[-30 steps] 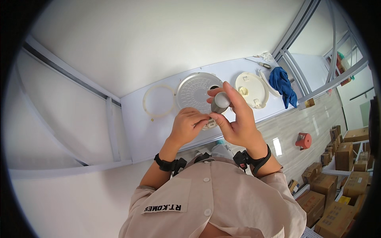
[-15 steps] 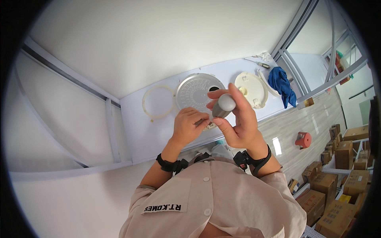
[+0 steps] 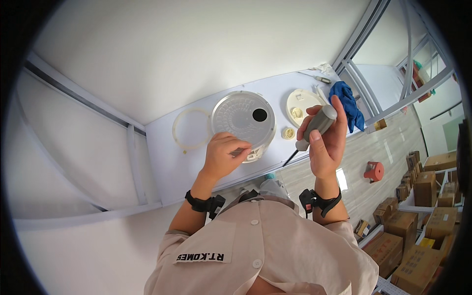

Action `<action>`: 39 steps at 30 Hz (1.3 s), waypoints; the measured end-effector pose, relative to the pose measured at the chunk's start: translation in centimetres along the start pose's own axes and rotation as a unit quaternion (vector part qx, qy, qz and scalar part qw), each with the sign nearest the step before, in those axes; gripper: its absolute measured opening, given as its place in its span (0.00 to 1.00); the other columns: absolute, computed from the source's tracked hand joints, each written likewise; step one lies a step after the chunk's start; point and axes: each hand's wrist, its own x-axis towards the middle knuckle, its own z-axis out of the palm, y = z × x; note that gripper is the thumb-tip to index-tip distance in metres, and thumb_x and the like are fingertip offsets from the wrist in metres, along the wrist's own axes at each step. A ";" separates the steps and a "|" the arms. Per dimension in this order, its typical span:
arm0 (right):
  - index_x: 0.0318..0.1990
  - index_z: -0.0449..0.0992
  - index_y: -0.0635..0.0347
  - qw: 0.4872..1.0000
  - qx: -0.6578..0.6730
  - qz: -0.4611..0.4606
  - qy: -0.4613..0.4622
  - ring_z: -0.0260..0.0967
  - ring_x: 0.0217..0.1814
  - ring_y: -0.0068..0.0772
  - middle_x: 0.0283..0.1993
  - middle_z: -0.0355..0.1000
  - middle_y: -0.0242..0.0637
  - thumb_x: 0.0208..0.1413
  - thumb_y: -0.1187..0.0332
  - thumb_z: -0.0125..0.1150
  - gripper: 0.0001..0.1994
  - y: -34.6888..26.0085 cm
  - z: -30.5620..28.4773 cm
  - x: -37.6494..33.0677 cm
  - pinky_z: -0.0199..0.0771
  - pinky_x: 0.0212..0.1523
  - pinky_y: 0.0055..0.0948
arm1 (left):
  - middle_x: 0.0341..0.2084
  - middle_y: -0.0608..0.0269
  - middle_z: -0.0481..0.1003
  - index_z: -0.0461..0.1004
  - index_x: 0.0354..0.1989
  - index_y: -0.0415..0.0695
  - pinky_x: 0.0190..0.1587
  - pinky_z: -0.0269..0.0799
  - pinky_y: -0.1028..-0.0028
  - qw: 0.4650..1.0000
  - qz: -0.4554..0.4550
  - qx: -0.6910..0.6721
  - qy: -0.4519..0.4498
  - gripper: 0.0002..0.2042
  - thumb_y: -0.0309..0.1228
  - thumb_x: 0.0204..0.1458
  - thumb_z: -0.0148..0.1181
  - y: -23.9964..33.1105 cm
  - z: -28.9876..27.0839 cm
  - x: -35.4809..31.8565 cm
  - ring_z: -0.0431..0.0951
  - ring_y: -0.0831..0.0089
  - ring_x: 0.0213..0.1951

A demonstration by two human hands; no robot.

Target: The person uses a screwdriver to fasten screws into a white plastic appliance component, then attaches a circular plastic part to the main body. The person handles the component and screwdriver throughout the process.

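Observation:
My right hand (image 3: 330, 142) is wrapped round the grey handle of a screwdriver (image 3: 318, 127), held above the right part of the table. Its dark shaft points down and left, away from any part. My left hand (image 3: 221, 155) is closed in a pinch beside the near edge of a round, drum-like appliance (image 3: 236, 110). What its fingertips hold, if anything, is too small to make out. The appliance has a silvery ribbed top with a black round spot and a whitish side.
A pale ring (image 3: 175, 129) lies left of the appliance. To its right are a small cream round part (image 3: 288, 133), a cream round cover (image 3: 295, 98), another screwdriver (image 3: 322, 79) and a blue cloth (image 3: 346, 105). A red stool (image 3: 374, 171) and cardboard boxes (image 3: 400, 228) stand on the right.
My right hand has moved right with the screwdriver, away from my left hand and the appliance. My left hand has shifted slightly left and down, still pinched.

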 end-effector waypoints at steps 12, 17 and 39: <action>0.81 0.56 0.57 0.998 -0.046 -0.002 0.038 0.79 0.61 0.42 0.66 0.73 0.53 0.73 0.70 0.64 0.34 3.0 0.1 -1.5 0.80 0.63 0.43 | 0.30 0.69 0.87 0.92 0.38 0.51 0.50 0.77 0.64 0.996 -0.004 0.084 -0.037 0.06 0.29 0.53 0.78 -0.6 -3.6 0.7 0.82 0.66 0.41; 0.81 0.58 0.57 0.984 -0.165 -0.042 -0.048 0.77 0.68 0.44 0.69 0.75 0.53 0.73 0.66 0.68 0.34 4.0 -1.6 -1.9 0.74 0.68 0.44 | 0.32 0.64 0.88 0.91 0.40 0.48 0.50 0.78 0.62 0.992 -0.112 0.032 -0.051 0.06 0.28 0.53 0.78 -1.4 -4.8 0.1 0.82 0.64 0.40; 0.50 0.63 0.57 0.953 -0.301 0.005 -0.028 0.80 0.47 0.40 0.51 0.81 0.49 0.51 0.74 0.87 0.32 5.3 -3.6 -5.2 0.80 0.49 0.37 | 0.35 0.61 0.86 0.87 0.51 0.44 0.36 0.79 0.67 0.959 -0.077 -0.168 -0.216 0.12 0.29 0.60 0.75 5.3 1.2 1.8 0.85 0.64 0.36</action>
